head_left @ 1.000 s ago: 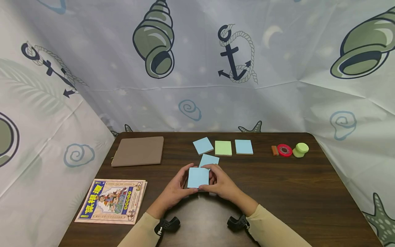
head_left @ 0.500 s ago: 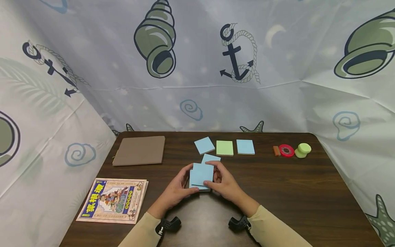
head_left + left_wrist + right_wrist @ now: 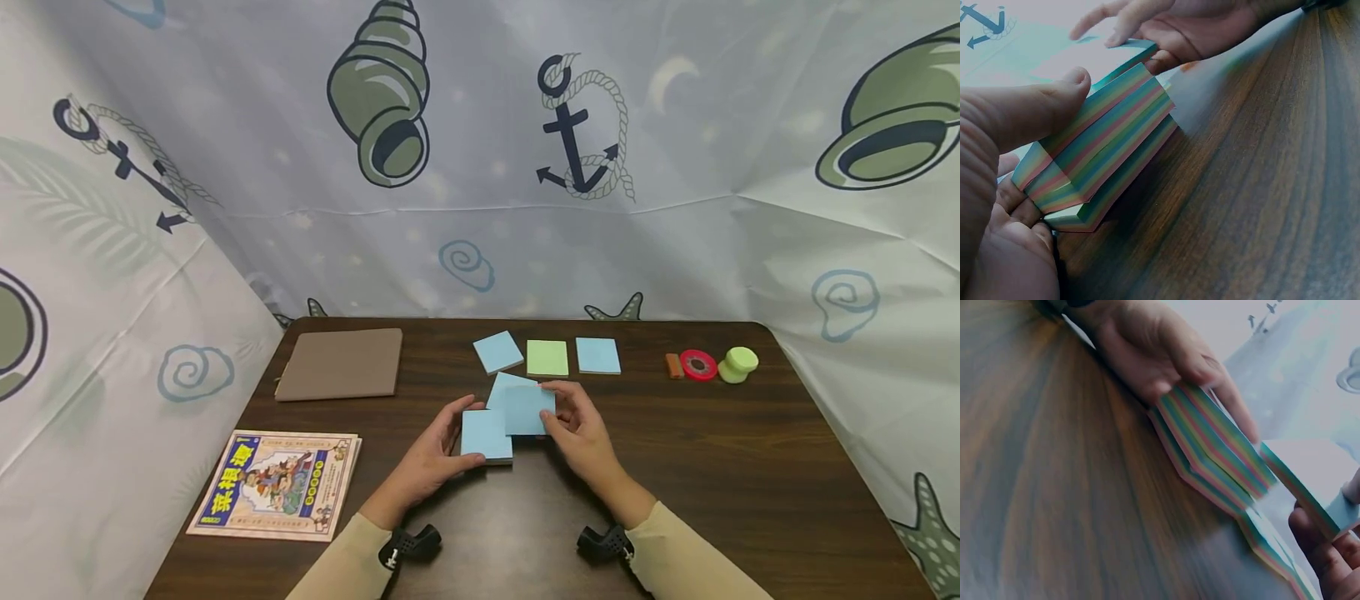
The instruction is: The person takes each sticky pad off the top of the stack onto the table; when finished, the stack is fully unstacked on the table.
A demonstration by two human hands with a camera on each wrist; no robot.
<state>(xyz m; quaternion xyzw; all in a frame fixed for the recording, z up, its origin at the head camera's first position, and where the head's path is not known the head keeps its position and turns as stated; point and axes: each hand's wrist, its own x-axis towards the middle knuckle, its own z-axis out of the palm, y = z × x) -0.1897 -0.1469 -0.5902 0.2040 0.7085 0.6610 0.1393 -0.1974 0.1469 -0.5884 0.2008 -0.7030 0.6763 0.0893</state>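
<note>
My left hand (image 3: 456,427) grips a thick sticky-note pad (image 3: 486,435) with a blue top and rainbow-striped edges (image 3: 1097,150), held tilted just above the dark wooden table (image 3: 712,475). The thumb (image 3: 1054,106) presses on the pad's top. My right hand (image 3: 561,414) pinches a thinner blue slab of notes (image 3: 528,410) just right of and beyond the pad. The slab's edge shows in the right wrist view (image 3: 1310,487). A loose blue note (image 3: 501,386) lies on the table behind both, partly hidden by the slab.
At the back stand a blue pad (image 3: 498,352), a green pad (image 3: 547,358) and another blue pad (image 3: 597,356). Right of them are a brown eraser (image 3: 672,366), a red tape roll (image 3: 697,365) and a green knob-like object (image 3: 737,364). A brown notebook (image 3: 339,365) and a comic book (image 3: 277,483) lie at the left.
The right hand has peeled a blue slab off the top of the pad and carried it right and away. The left hand stays on the pad.
</note>
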